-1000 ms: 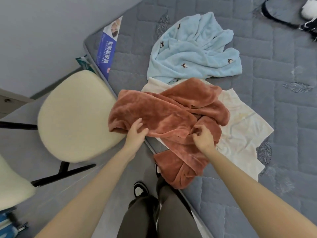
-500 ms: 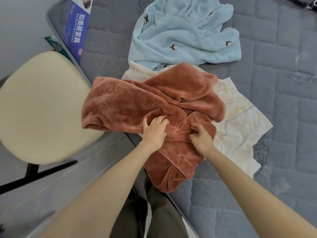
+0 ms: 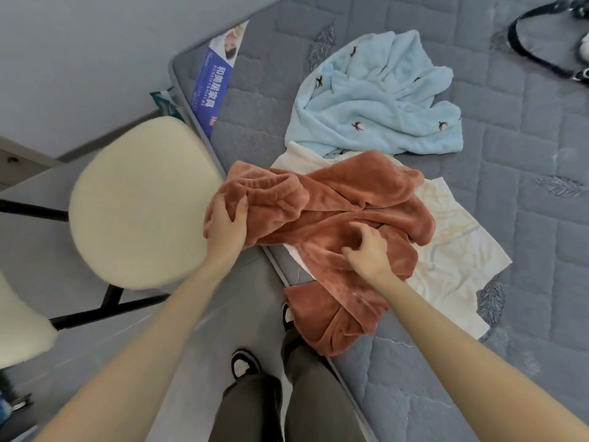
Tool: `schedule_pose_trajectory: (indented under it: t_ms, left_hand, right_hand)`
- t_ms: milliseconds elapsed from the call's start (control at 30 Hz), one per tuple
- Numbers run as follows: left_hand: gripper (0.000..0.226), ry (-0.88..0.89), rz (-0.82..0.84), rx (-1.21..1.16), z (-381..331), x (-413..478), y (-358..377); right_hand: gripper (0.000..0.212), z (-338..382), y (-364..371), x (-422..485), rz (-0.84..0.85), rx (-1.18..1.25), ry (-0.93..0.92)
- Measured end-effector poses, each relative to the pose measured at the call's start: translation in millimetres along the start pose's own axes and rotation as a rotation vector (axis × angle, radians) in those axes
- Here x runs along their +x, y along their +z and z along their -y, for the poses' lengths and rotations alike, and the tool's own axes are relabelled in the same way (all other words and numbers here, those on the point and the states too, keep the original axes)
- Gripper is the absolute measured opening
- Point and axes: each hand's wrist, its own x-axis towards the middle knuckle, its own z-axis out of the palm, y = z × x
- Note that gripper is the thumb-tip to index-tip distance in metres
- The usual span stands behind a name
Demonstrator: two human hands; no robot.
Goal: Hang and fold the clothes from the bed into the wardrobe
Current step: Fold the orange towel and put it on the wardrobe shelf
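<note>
At frame centre, the brown fleece garment (image 3: 334, 215) was spread over the bed (image 3: 526, 269) edge — its left end was gripped by the left hand (image 3: 224, 226), its middle pinched by the right hand (image 3: 369, 252).

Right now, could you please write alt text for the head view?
The left hand grips one end of a rust-brown garment and the right hand pinches its middle, on a grey mattress. Under it lies a cream cloth; beyond, a light-blue garment; left, a cream chair.
</note>
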Motion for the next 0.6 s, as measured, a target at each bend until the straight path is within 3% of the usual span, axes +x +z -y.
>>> schedule_pose_trajectory:
  t_ms: [133,300,433,500,567,600]
  left_hand:
    - [0.053,-0.125,0.162,0.103,10.2,-5.4,-10.7]
    - [0.038,-0.062,0.423,0.335,20.6,-23.1,19.0]
    - [0.016,0.017,0.482,0.339,20.1,-28.0,59.2]
    - [0.017,0.058,0.483,0.334,15.8,-24.8,78.3]
    - [0.028,0.085,0.485,0.281,6.9,-20.3,94.8]
    - [0.034,0.11,0.479,0.276,1.4,-17.3,102.3]
  right_hand:
    - [0.062,1.2,-5.4,-4.8,-0.354,-0.203,0.117]
    - [0.088,-36.4,-22.9,14.2,-0.351,0.141,0.339]
    - [0.114,-60.1,-34.5,33.9,-0.333,0.537,0.313]
    - [0.119,-63.5,-40.8,52.2,-0.285,0.671,0.381]
    - [0.097,-63.6,-50.2,66.4,-0.242,0.74,0.439]
    - [0.066,-61.7,-53.3,69.9,-0.211,0.75,0.407]
